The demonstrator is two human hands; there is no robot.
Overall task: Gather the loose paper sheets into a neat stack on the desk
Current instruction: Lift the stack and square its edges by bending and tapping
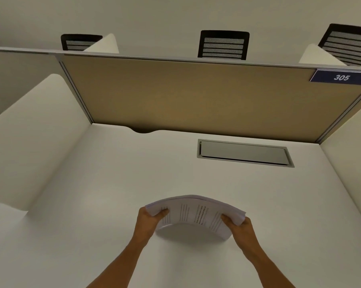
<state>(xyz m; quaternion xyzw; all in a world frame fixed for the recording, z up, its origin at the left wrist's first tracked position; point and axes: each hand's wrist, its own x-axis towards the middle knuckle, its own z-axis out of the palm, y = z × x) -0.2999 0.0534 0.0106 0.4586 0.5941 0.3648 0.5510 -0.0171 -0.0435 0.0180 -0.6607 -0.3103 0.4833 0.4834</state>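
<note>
A stack of printed paper sheets is held just above the white desk, bowed upward in the middle. My left hand grips its left short edge, thumb on top. My right hand grips its right short edge the same way. The sheets' edges look roughly lined up, with a slight fan at the right corner. A shadow lies on the desk under the arch. No other loose sheets show on the desk.
A grey cable hatch is set into the desk at the back right. A tan partition with a blue "305" label closes the back; white side dividers flank the desk. Black chairs stand beyond.
</note>
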